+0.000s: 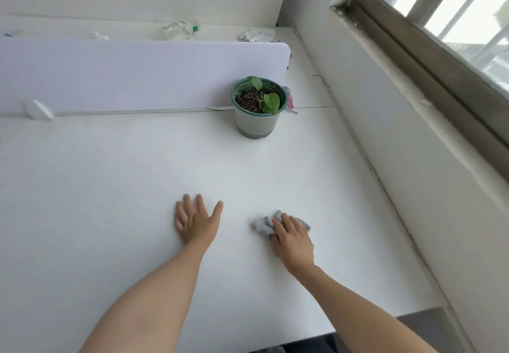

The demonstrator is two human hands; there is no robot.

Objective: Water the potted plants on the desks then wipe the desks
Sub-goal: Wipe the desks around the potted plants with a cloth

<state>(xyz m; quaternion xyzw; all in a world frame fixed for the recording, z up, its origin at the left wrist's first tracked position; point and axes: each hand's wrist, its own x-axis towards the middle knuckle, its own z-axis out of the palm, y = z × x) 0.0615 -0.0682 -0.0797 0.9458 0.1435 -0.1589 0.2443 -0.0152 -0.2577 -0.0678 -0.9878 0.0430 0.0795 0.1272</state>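
A small green plant grows in a pale pot with a green rim (pixel 257 115), standing on the white desk (pixel 124 176) at the back right, against the divider. My left hand (pixel 197 221) lies flat on the desk with fingers spread. To its right, my right hand (pixel 292 238) presses a crumpled grey cloth (pixel 264 224) onto the desk, fingers straight over it; part of the cloth is hidden under the palm.
A white divider panel (pixel 137 74) runs along the desk's back. Beyond it lie a plastic bottle (pixel 181 29) and crumpled wrapping (pixel 257 35). A pink object (pixel 289 100) sits behind the pot. The wall and window sill (pixel 413 82) border the right side.
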